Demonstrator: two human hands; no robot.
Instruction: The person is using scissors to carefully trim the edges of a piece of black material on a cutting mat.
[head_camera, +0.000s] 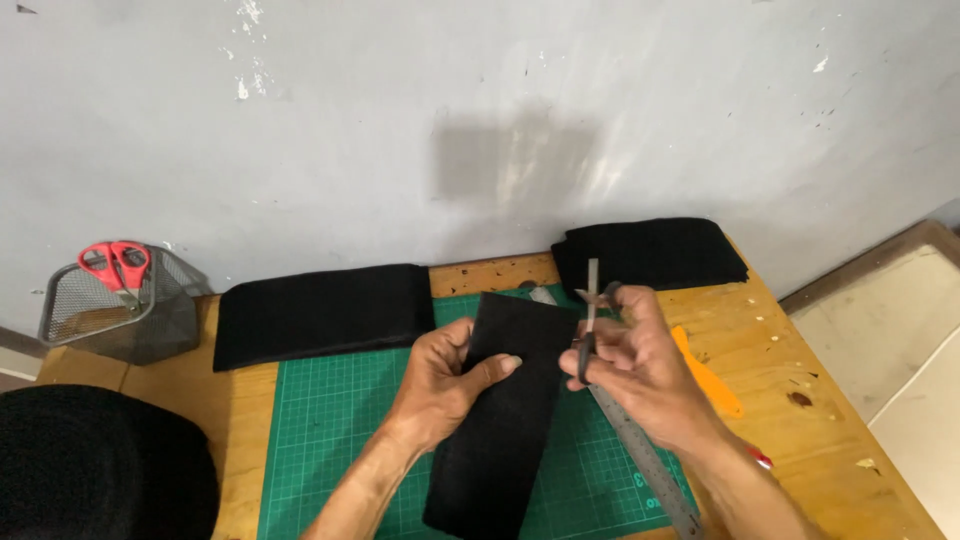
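Black felt (500, 420), scissors (590, 300) prob. half-hidden

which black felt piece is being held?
The long strip on the green mat, pinched by the left hand; the other two lie untouched by the wall.

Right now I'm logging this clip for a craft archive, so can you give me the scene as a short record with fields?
surface: wooden table with a green cutting mat on it
left hand: holds a black felt strip, thumb on top
right hand: grips scissors, blades pointing up at the strip's far edge
under right hand: metal ruler lying on the mat
beside ruler: orange tool
back of table: two black felt stacks
far left: mesh basket holding red-handled scissors
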